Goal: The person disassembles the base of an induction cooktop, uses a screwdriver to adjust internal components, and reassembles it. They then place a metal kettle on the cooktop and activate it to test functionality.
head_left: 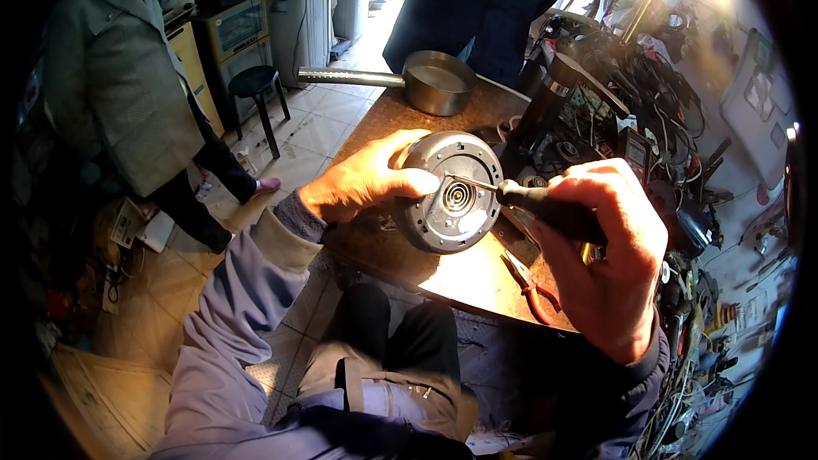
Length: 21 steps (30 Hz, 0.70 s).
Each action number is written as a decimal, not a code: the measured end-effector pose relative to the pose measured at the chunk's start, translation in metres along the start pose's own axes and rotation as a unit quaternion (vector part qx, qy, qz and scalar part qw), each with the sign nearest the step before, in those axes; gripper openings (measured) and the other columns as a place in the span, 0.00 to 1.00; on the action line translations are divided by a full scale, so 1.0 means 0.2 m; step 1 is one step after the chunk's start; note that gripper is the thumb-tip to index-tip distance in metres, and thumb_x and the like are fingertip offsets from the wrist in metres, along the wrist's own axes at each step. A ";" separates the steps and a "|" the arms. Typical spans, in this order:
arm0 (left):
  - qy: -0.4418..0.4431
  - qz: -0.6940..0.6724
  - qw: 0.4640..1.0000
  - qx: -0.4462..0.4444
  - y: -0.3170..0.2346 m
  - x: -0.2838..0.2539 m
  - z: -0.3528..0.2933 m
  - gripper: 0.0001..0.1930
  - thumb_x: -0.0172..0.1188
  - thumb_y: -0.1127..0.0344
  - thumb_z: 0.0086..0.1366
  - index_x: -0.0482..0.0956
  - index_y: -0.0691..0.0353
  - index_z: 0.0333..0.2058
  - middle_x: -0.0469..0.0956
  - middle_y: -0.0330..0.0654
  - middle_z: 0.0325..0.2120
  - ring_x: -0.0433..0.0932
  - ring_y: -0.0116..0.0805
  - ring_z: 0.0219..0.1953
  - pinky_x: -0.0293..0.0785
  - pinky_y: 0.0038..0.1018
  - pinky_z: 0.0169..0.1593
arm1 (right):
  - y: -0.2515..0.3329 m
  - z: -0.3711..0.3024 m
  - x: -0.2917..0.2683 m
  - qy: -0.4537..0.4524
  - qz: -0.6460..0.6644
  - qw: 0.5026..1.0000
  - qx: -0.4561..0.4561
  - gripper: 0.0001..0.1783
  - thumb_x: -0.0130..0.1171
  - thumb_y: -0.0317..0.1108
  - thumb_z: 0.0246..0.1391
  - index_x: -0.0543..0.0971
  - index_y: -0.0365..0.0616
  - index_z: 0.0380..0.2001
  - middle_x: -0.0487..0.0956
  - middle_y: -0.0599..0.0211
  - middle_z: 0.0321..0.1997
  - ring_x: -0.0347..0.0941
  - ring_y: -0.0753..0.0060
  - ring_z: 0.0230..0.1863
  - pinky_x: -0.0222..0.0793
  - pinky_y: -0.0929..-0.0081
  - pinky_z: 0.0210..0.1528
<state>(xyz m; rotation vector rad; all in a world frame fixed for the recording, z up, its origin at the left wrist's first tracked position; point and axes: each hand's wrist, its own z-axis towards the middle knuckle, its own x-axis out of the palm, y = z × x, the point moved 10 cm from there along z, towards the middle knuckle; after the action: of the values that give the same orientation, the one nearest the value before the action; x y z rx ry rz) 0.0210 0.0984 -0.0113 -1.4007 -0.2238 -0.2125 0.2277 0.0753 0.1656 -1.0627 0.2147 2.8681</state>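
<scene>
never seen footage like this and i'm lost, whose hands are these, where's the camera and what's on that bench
The camera sits on a person's head and looks down through a wide fisheye lens, so straight edges bend. The two bare hands are that person's own.

The left hand grips a round grey appliance base, tilted so its underside with ring contacts faces the camera. The right hand holds a black-handled screwdriver, its tip on the base's underside.

They work over a brown workbench. On it lie red-handled pliers and, farther back, a steel saucepan. Tangled wires and parts crowd the right side. Two other people stand beyond, one in a grey jacket.
</scene>
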 end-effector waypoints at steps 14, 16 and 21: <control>0.002 0.007 1.000 -0.010 -0.01 0.02 -0.01 0.46 0.76 0.63 0.60 0.59 0.70 0.70 0.74 0.50 0.60 0.75 0.39 0.61 0.74 0.36 0.65 | -0.03 -0.01 -0.01 -0.032 -0.011 0.999 0.013 0.16 0.77 0.30 0.49 0.80 0.37 0.36 0.80 0.58 0.30 0.81 0.59 0.28 0.77 0.69 0.30; -0.003 0.008 1.000 -0.005 -0.01 0.02 -0.01 0.46 0.76 0.63 0.59 0.59 0.71 0.70 0.74 0.51 0.60 0.75 0.39 0.61 0.74 0.36 0.65 | -0.02 -0.01 -0.02 -0.046 0.019 0.999 0.002 0.15 0.76 0.29 0.50 0.80 0.36 0.37 0.81 0.57 0.31 0.81 0.60 0.28 0.77 0.69 0.31; -0.001 0.009 1.000 -0.005 0.00 0.01 0.00 0.46 0.76 0.61 0.59 0.60 0.71 0.70 0.74 0.51 0.60 0.75 0.39 0.61 0.74 0.36 0.65 | -0.06 -0.05 0.00 0.029 -0.035 0.995 0.084 0.17 0.76 0.29 0.48 0.81 0.36 0.39 0.81 0.56 0.34 0.82 0.58 0.33 0.77 0.69 0.35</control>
<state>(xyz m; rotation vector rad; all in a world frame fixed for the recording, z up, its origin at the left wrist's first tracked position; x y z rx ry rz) 0.0231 0.0985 -0.0101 -1.4117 -0.2119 -0.1968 0.2356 0.0861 0.1560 -1.0994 0.4061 2.7046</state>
